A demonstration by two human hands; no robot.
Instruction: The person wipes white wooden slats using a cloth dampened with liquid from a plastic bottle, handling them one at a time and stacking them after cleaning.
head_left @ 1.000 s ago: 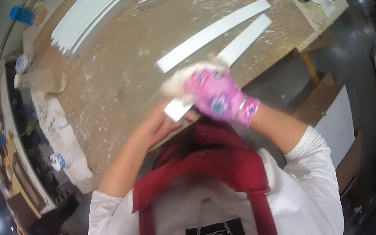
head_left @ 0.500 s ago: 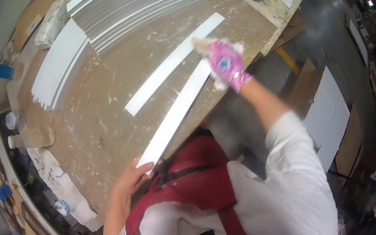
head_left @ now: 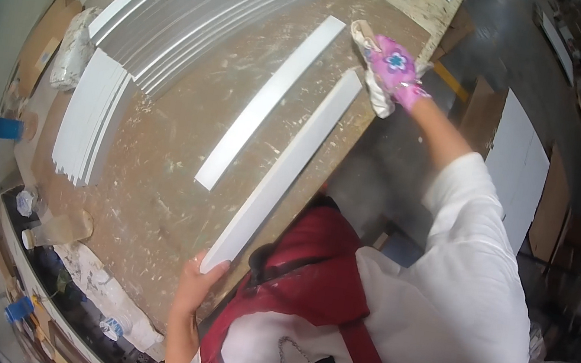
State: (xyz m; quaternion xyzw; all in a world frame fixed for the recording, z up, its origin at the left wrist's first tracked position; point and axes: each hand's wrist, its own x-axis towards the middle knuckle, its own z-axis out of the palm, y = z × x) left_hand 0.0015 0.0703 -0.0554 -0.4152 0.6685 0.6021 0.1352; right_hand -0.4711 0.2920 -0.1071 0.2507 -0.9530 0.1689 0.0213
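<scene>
From my remote station, I locate the near long, flat, white strip (head_left: 285, 169) diagonally across the stained brown worktable (head_left: 165, 163), alongside its near edge. I read its near end in the bare left hand (head_left: 194, 286), which is narrowed on it, thumb on the upper face. I cannot tell whether the strip rests fully on the surface. I find the right hand (head_left: 396, 66), in a pink glove with a flower print, beyond the strip's far end, closed around a crumpled cream-white cloth (head_left: 379, 99). The cloth hangs just beside that end (contact between the two is not something I can confirm from this view).

I note a second flat white strip (head_left: 270, 103) roughly parallel to the first, farther in on the tabletop and apart from both hands. It lies between the held strip and the stack of long grey-white slats (head_left: 209, 19). I record a shorter stack of white slats (head_left: 90, 114) to the left, and a translucent plastic bottle (head_left: 61, 231) beside a stained white sheet (head_left: 98, 284) at the left edge. A dark red apron (head_left: 316, 283) borders the near edge, close to the held strip.
</scene>
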